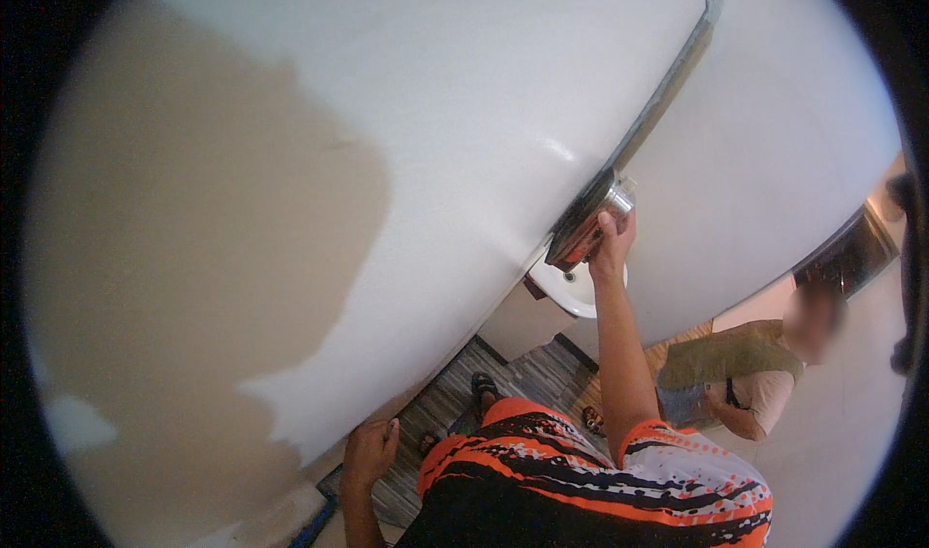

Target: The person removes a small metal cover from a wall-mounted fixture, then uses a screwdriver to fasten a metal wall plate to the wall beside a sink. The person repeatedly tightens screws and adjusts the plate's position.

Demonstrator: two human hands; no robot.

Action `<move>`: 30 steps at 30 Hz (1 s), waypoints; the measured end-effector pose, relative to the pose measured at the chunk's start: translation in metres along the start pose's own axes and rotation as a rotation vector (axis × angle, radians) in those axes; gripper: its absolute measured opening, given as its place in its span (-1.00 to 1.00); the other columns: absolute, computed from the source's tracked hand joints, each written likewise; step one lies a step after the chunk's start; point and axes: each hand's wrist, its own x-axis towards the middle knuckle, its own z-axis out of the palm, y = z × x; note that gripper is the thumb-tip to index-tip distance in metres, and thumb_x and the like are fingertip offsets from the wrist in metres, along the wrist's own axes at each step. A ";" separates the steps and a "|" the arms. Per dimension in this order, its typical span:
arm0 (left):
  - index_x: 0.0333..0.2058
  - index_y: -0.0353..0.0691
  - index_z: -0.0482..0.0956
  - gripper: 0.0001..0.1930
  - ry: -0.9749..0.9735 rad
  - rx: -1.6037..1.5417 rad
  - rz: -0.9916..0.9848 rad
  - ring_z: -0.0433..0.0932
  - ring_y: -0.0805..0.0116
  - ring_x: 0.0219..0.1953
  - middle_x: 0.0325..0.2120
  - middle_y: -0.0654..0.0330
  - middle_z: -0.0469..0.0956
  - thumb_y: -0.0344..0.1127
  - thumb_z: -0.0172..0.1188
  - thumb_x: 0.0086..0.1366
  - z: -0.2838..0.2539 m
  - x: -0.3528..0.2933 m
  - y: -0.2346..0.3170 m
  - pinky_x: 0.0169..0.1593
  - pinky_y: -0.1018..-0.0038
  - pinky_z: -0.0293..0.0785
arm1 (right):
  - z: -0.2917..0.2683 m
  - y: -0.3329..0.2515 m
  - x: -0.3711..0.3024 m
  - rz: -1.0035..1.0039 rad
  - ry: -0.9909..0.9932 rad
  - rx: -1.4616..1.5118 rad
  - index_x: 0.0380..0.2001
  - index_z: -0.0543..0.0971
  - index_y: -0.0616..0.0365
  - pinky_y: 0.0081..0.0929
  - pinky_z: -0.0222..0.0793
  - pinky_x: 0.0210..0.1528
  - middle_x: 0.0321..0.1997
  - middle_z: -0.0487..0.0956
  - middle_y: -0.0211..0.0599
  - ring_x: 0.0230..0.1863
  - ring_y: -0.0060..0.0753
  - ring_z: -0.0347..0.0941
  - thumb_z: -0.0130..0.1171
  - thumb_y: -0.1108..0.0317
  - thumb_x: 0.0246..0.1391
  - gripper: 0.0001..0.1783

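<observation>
My right hand [608, 243] is raised at arm's length and wrapped round a black and orange-red object with a silver rounded end [585, 221]. I cannot make out its exact kind. It is up at the dark strip [668, 84] running between two white wall surfaces. My left hand [371, 449] hangs low by the wall's lower edge, its fingers curled into a fist with nothing seen in it. Beside it rises the large wall [455, 161], white in part, with a wide beige-brown patch [252, 190] on its left side.
A white washbasin [578, 301] stands below my right hand. To the right is a person in an olive vest [721, 364]. Grey striped flooring [450, 379] lies below, with dark sandals [486, 385] on it. A dark framed opening [847, 253] is at the far right.
</observation>
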 end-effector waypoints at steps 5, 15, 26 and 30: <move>-0.43 -0.44 0.56 -0.53 0.078 -0.009 0.022 0.58 -0.25 -0.37 -0.47 -0.20 0.57 -0.12 0.06 0.57 0.013 -0.001 -0.003 -0.21 0.01 0.48 | 0.004 -0.007 -0.001 -0.017 -0.026 -0.050 0.34 0.36 0.23 -0.33 0.45 0.26 0.15 0.57 -0.21 0.18 -0.31 0.53 0.52 0.32 0.07 -0.19; -0.37 -0.44 0.60 -0.53 0.086 -0.046 0.042 0.59 -0.25 -0.34 -0.43 -0.22 0.59 -0.11 0.05 0.58 0.022 -0.007 -0.009 -0.19 0.00 0.48 | 0.026 -0.007 -0.009 -0.130 0.071 -0.236 0.48 0.20 0.22 -0.23 0.29 0.47 0.42 0.36 -0.10 0.43 -0.18 0.33 0.62 0.37 -0.02 0.08; -0.44 -0.45 0.55 -0.53 0.099 -0.036 0.059 0.56 -0.21 -0.38 -0.47 -0.18 0.54 -0.16 0.03 0.60 0.010 -0.015 0.007 -0.20 0.03 0.46 | 0.022 -0.009 -0.011 -0.178 0.038 -0.280 0.50 0.20 0.21 -0.21 0.26 0.47 0.39 0.40 -0.11 0.42 -0.17 0.33 0.66 0.24 -0.07 0.15; -0.45 -0.46 0.54 -0.51 0.131 -0.016 0.073 0.53 -0.15 -0.43 -0.51 -0.15 0.51 -0.15 0.03 0.60 0.014 -0.014 0.008 -0.23 0.07 0.45 | 0.022 -0.010 -0.011 -0.193 0.036 -0.285 0.50 0.21 0.23 -0.23 0.25 0.46 0.38 0.41 -0.11 0.40 -0.17 0.35 0.67 0.20 -0.08 0.16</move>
